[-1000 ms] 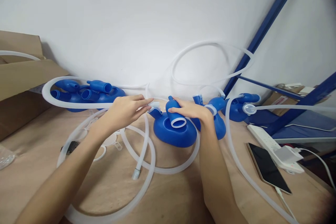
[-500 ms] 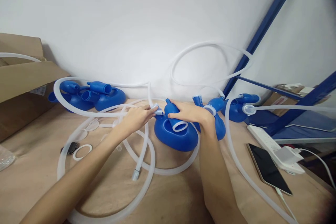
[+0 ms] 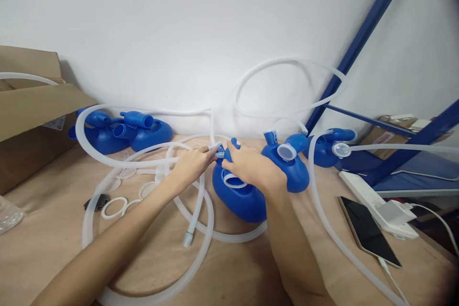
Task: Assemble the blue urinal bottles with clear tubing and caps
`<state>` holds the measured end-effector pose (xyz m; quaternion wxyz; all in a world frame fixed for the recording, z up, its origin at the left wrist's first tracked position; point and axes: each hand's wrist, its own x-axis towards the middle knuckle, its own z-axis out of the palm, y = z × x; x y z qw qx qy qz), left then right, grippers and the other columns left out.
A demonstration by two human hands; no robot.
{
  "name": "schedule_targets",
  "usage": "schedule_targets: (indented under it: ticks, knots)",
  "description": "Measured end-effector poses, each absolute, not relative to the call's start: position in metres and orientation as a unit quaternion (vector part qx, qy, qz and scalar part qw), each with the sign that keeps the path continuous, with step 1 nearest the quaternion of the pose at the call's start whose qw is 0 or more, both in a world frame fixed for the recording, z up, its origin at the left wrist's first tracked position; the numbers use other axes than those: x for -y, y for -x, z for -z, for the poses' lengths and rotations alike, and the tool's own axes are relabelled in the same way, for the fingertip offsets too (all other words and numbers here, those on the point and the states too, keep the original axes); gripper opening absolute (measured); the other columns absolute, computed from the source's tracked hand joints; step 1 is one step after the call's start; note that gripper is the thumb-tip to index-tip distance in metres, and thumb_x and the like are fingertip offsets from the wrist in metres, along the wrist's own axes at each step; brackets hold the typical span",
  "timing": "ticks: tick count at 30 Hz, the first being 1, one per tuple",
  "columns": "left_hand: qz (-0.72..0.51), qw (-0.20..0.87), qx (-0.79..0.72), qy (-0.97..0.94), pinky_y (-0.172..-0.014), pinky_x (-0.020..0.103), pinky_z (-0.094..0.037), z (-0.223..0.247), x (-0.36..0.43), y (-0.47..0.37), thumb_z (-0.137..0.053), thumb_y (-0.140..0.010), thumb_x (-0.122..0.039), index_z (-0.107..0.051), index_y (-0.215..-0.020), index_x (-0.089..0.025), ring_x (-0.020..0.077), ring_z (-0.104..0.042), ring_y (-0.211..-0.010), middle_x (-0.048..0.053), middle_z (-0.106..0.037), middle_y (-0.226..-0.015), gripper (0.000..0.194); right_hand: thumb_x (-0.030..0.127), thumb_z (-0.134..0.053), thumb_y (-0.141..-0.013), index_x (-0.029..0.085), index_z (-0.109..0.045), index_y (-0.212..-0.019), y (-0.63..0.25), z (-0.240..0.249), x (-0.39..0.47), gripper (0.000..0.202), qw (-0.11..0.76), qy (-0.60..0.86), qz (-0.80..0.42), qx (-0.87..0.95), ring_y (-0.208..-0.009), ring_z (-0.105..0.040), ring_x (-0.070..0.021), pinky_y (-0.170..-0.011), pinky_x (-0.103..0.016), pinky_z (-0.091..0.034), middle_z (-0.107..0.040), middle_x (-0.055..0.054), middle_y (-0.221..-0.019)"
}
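A blue plastic urinal bottle (image 3: 240,203) sits on the brown-covered table between my hands. My right hand (image 3: 247,165) is wrapped over its blue neck piece, whose white-ringed mouth (image 3: 234,181) faces toward me. From the left, my left hand (image 3: 195,165) pinches a small pale fitting (image 3: 217,148) against the bottle's spout. A translucent hose (image 3: 212,126) comes down behind that fitting; whether it joins there is hidden by fingers. Another length of hose ends in a grey connector (image 3: 188,239) on the table below my left hand.
More blue bottles stand at the left (image 3: 150,135) and right (image 3: 292,172). White rings (image 3: 114,207) and clear caps lie left. A cardboard box (image 3: 32,119), phone (image 3: 369,232) and power strip (image 3: 358,191) flank the area. Hose loops cross the table; a blue rack (image 3: 362,43) rises right.
My right hand has turned the neck piece and moved left and slightly down, nearer my left hand. The bottle has tilted and shifted toward me. My left hand has moved slightly right.
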<state>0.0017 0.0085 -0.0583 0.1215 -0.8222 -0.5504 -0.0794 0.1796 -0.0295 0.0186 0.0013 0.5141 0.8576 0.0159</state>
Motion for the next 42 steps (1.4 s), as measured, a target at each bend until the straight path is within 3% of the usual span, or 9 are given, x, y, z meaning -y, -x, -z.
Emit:
schedule_targets:
  ticks: [3, 6, 9, 12, 18, 22, 29, 36, 42]
  knots:
    - [0.071, 0.125, 0.553, 0.821, -0.068, 0.03, -0.049, 0.061, -0.009, -0.002, -0.043, -0.11, -0.038, -0.045, -0.158, -0.025, 0.0254, -0.074, -0.09, 0.011, -0.073, -0.113, 0.05, 0.027, -0.039, -0.105, 0.014, -0.065, -0.129, -0.18, -0.021, 0.031, 0.038, 0.017, -0.513, -0.009, -0.858, -0.131, -0.06, -0.0424, -0.104, -0.053, -0.05, -0.06, -0.025, -0.144]
    - [0.062, 0.131, 0.557, 0.818, -0.069, 0.032, -0.05, 0.064, -0.01, -0.002, -0.041, -0.11, -0.034, -0.043, -0.159, -0.026, 0.0272, -0.075, -0.095, 0.012, -0.073, -0.119, 0.05, 0.051, -0.042, -0.105, 0.018, -0.052, -0.148, -0.193, -0.02, 0.021, 0.055, -0.019, -0.549, 0.068, -0.833, -0.133, -0.06, -0.0418, -0.105, -0.053, -0.05, -0.058, -0.023, -0.148]
    - [0.057, 0.138, 0.567, 0.81, -0.068, 0.032, -0.051, 0.065, -0.01, -0.003, -0.041, -0.11, -0.036, -0.044, -0.159, -0.026, 0.0282, -0.076, -0.094, 0.013, -0.073, -0.122, 0.05, 0.077, -0.065, -0.083, 0.024, -0.036, -0.161, -0.207, -0.018, 0.013, 0.098, -0.009, -0.535, 0.106, -0.838, -0.14, -0.054, -0.0446, -0.108, -0.053, -0.048, -0.049, -0.023, -0.156]
    - [0.052, 0.138, 0.569, 0.809, -0.07, 0.033, -0.052, 0.065, -0.009, -0.005, -0.038, -0.11, -0.039, -0.041, -0.16, -0.025, 0.0284, -0.076, -0.094, 0.013, -0.073, -0.122, 0.052, 0.066, -0.085, -0.068, 0.022, -0.028, -0.164, -0.207, -0.014, 0.014, 0.12, 0.005, -0.518, 0.103, -0.849, -0.144, -0.049, -0.0454, -0.11, -0.05, -0.047, -0.041, -0.026, -0.16]
    - [0.063, 0.129, 0.582, 0.8, -0.07, 0.033, -0.053, 0.067, -0.008, -0.004, -0.038, -0.11, -0.033, -0.041, -0.16, -0.024, 0.0276, -0.076, -0.094, 0.014, -0.072, -0.12, 0.051, 0.034, -0.081, -0.077, 0.013, -0.046, -0.152, -0.186, -0.007, 0.021, 0.086, -0.035, -0.496, 0.059, -0.866, -0.137, -0.056, -0.0415, -0.11, -0.049, -0.048, -0.045, -0.025, -0.156]
    - [0.082, 0.117, 0.584, 0.799, -0.071, 0.035, -0.053, 0.067, -0.01, -0.001, -0.046, -0.105, -0.022, -0.045, -0.158, -0.023, 0.0293, -0.076, -0.094, 0.015, -0.072, -0.122, 0.053, 0.05, -0.085, -0.072, 0.021, -0.047, -0.155, -0.197, -0.019, 0.023, 0.096, -0.031, -0.339, 0.142, -0.93, -0.146, -0.048, -0.0381, -0.119, -0.049, -0.042, -0.045, -0.015, -0.161]
    - [0.267, 0.038, 0.512, 0.816, -0.078, 0.031, -0.052, 0.034, -0.013, 0.029, -0.056, -0.103, -0.039, -0.077, -0.118, -0.018, 0.025, -0.074, -0.094, 0.009, -0.08, -0.109, 0.033, 0.024, -0.056, -0.091, 0.027, -0.051, -0.154, -0.246, -0.041, 0.015, 0.064, -0.154, -0.295, 0.215, -0.918, -0.152, -0.043, -0.027, -0.123, -0.046, -0.039, -0.045, -0.004, -0.165]
    - [0.355, 0.046, 0.401, 0.843, -0.064, 0.026, -0.045, -0.005, 0.015, 0.062, -0.058, -0.101, -0.049, -0.08, -0.111, -0.018, 0.0153, -0.065, -0.068, 0.005, -0.079, -0.088, 0.04, 0.052, -0.07, -0.09, 0.034, -0.075, -0.128, -0.272, -0.034, -0.003, 0.042, -0.331, -0.261, 0.302, -0.855, -0.14, -0.058, -0.0328, -0.122, -0.052, -0.042, -0.068, -0.001, -0.143]
    - [0.344, 0.099, 0.387, 0.85, -0.061, 0.025, -0.041, -0.013, 0.029, 0.064, -0.055, -0.103, -0.04, -0.079, -0.116, -0.018, 0.0132, -0.061, -0.065, 0.004, -0.074, -0.083, 0.035, 0.046, -0.074, -0.091, 0.035, -0.076, -0.126, -0.281, -0.029, -0.003, 0.037, -0.336, -0.264, 0.324, -0.844, -0.137, -0.061, -0.0308, -0.121, -0.05, -0.045, -0.07, 0.001, -0.14]
